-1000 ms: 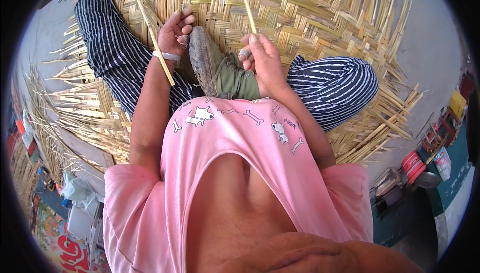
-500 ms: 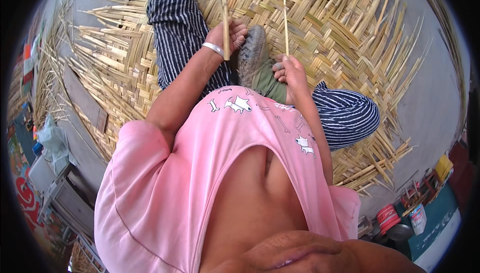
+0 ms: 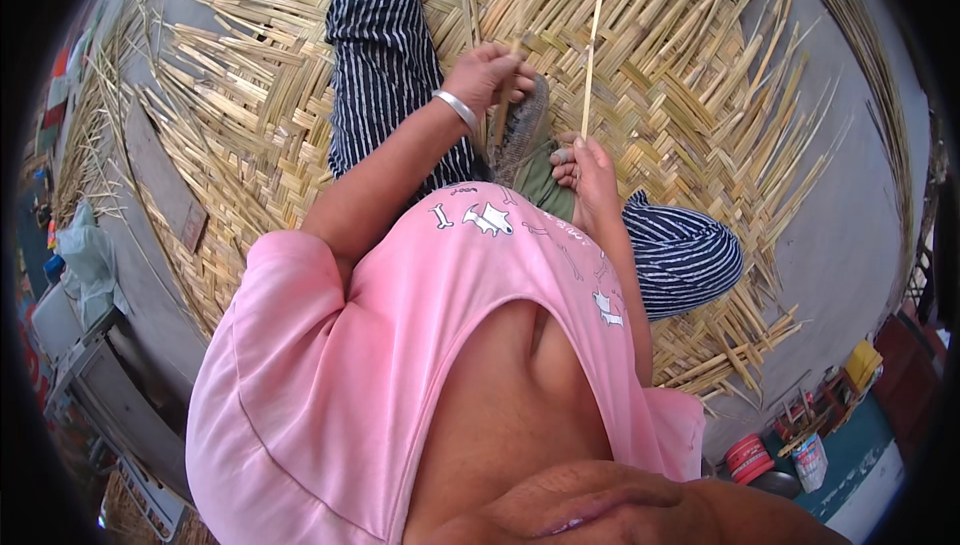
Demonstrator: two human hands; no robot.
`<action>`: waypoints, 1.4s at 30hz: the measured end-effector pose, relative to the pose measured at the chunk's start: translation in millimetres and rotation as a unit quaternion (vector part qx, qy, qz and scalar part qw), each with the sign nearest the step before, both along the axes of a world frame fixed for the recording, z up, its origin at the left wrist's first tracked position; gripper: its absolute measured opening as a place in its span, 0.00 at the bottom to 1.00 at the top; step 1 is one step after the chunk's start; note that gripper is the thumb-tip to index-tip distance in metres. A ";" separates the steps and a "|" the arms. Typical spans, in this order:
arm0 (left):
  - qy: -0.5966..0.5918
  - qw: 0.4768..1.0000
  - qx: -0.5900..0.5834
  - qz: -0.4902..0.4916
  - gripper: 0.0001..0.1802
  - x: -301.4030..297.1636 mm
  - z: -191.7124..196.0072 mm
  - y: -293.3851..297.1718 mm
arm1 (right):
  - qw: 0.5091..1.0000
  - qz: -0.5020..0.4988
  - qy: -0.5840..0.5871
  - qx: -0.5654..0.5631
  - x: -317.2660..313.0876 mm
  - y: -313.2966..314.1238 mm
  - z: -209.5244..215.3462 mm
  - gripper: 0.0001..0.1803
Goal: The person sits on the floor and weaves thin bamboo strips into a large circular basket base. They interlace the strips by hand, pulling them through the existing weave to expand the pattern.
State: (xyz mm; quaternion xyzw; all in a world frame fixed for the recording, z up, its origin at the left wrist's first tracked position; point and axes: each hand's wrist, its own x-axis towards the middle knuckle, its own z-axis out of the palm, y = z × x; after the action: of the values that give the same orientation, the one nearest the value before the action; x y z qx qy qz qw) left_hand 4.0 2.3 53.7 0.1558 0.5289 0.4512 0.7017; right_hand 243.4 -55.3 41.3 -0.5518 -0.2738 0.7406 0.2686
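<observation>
My left hand (image 3: 488, 77), a pale band on its wrist, is closed around a split reed strip (image 3: 522, 5). This strip is smeared by motion above the fingers, and a short end shows below them. Between thumb and fingers, my right hand (image 3: 585, 177) pinches a thinner pale reed strip (image 3: 592, 55) that points up and away from me. Both hands are over my shoe (image 3: 520, 135) and the woven reed mat (image 3: 285, 140). Wrapping shows on a right fingertip.
My outstretched striped trouser leg (image 3: 385, 65) and bent knee (image 3: 685, 255) rest on the mat. Loose reeds (image 3: 105, 135) lie at the left, with more reeds (image 3: 860, 35) at the far right. A board (image 3: 165, 175) lies on the mat's left side. A red tub (image 3: 748, 458) stands lower right.
My left hand has turned and closed more, and its strip has swung to the right. The right hand still pinches its strip, which leans further right. The whole view has shifted slightly.
</observation>
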 end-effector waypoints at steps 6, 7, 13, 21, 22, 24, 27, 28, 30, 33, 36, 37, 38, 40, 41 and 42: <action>0.000 1.000 0.006 -0.011 0.12 29.7 30.1 -3.3 | 0.997 0.017 0.047 0.055 -21.2 4.0 31.1 0.17; 0.012 1.000 0.007 -0.006 0.13 32.5 33.0 -3.4 | 0.997 0.023 0.055 0.057 -24.0 6.9 36.1 0.18; -0.020 0.999 0.037 0.014 0.13 47.0 38.8 -0.4 | 0.985 0.066 -0.006 0.159 -38.9 9.4 30.7 0.17; -0.070 0.995 0.044 0.054 0.11 43.6 20.0 -2.6 | 0.990 0.067 -0.027 0.123 -39.5 1.2 46.2 0.17; -0.084 0.994 0.039 0.056 0.11 44.5 26.4 -2.8 | 0.990 0.073 -0.018 0.120 -41.8 -0.5 50.2 0.17; -0.085 0.994 0.041 0.051 0.11 43.6 19.5 -5.6 | 0.990 0.089 0.002 0.111 -48.8 -0.3 54.8 0.16; -0.096 0.994 0.038 0.041 0.11 44.4 26.4 -9.4 | 0.987 0.112 -0.004 0.116 -47.9 -0.2 53.9 0.16; -0.108 0.993 0.054 0.021 0.11 40.9 25.6 -10.8 | 0.990 0.115 0.033 0.081 -44.9 -0.2 53.3 0.15; -0.107 0.993 0.059 -0.003 0.12 36.6 28.5 -13.6 | 0.993 0.076 0.081 0.043 -47.5 -3.1 57.7 0.16; -0.104 0.991 0.074 -0.047 0.12 26.3 21.1 -19.3 | 0.990 0.048 0.135 0.005 -44.9 -8.0 59.3 0.16; -0.073 0.990 0.080 -0.090 0.11 16.1 30.8 -23.1 | 0.985 0.053 0.162 -0.013 -37.0 -11.5 50.8 0.16; -0.051 0.989 0.083 -0.113 0.11 14.4 27.5 -23.7 | 0.985 0.056 0.160 -0.015 -35.9 -12.7 49.4 0.16; -0.029 0.987 0.086 -0.135 0.11 12.7 22.1 -23.1 | 0.986 0.059 0.157 -0.017 -34.9 -14.0 48.9 0.16; 0.013 0.979 0.095 -0.177 0.11 8.5 19.8 -22.7 | 0.989 0.090 0.117 -0.026 -34.7 -14.0 55.2 0.16; 0.033 0.975 0.099 -0.198 0.11 6.3 20.7 -22.8 | 0.989 0.104 0.096 -0.031 -33.9 -14.7 57.9 0.16; 0.055 0.969 0.107 -0.217 0.11 4.3 23.6 -20.3 | 0.987 0.118 0.101 -0.035 -32.5 -12.9 58.5 0.16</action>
State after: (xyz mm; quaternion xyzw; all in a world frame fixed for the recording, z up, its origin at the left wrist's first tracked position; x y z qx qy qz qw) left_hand 8.2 -18.0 77.4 0.3657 0.4687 0.3327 0.7321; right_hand 210.9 -68.2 99.7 -0.4470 -0.2826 0.8281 0.1862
